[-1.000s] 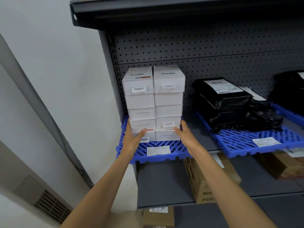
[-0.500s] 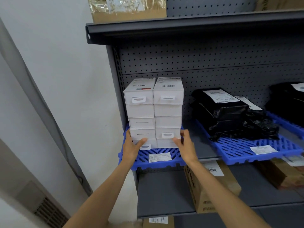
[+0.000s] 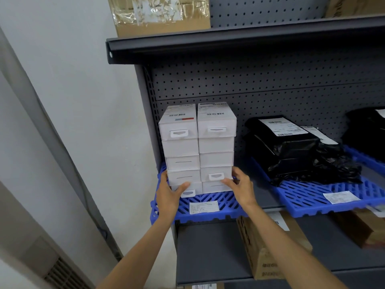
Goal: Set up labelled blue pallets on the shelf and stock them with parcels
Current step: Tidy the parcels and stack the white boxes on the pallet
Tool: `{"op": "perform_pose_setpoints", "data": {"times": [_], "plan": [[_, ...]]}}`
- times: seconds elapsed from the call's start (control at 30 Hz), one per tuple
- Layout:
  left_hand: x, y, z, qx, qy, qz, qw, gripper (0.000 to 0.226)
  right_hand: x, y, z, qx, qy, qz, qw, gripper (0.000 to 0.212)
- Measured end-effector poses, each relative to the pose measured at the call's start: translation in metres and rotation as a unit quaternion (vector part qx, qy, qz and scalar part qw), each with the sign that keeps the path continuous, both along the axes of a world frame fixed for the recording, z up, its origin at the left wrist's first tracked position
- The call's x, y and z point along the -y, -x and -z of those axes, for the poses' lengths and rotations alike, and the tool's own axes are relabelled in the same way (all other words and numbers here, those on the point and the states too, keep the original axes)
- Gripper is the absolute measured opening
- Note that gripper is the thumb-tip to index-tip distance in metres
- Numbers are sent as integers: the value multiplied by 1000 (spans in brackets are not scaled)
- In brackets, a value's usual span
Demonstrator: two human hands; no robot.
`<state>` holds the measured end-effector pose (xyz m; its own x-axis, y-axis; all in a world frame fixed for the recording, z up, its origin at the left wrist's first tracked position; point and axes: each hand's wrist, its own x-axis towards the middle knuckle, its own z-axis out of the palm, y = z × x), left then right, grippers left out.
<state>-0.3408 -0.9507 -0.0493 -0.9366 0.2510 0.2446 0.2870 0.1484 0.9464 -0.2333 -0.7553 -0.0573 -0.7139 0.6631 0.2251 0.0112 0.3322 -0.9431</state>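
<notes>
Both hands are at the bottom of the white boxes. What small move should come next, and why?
Probably nudge the lowest left box back. The left hand and right hand grip the white boxes low on the blue pallet, and that box seems to stick out in front of its neighbour.

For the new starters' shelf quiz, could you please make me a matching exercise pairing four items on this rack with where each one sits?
Things:
1. white boxes
2. black bagged parcels
3. taped cardboard box
4. brown carton

Places:
A. on the top shelf
B. on the lower shelf
C. on the left blue pallet
D. on the second blue pallet

Pairs: 1-C, 2-D, 3-A, 4-B
</notes>
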Motion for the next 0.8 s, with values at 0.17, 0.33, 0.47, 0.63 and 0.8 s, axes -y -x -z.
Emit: {"op": "perform_pose_setpoints", "data": {"times": [0.17, 0.33, 0.47, 0.63, 0.8], "plan": [[3, 0, -4, -7, 9, 22, 1000, 73, 2, -3, -9, 9, -14, -34, 999, 48], [12, 11, -20, -38, 2, 74, 997, 95, 9, -12, -23, 20, -12, -108, 994, 95], [3, 8, -46, -55, -24, 89, 994, 76, 14, -3, -50, -70, 22, -101, 992, 89], [-4, 0, -43, -44, -74, 28, 996, 42, 17, 2, -59, -104, 50, -63, 991, 57], [-4, -2, -41, -50, -92, 9, 994, 41, 1, 3, -54, -87, 24, -45, 995, 46]]}}
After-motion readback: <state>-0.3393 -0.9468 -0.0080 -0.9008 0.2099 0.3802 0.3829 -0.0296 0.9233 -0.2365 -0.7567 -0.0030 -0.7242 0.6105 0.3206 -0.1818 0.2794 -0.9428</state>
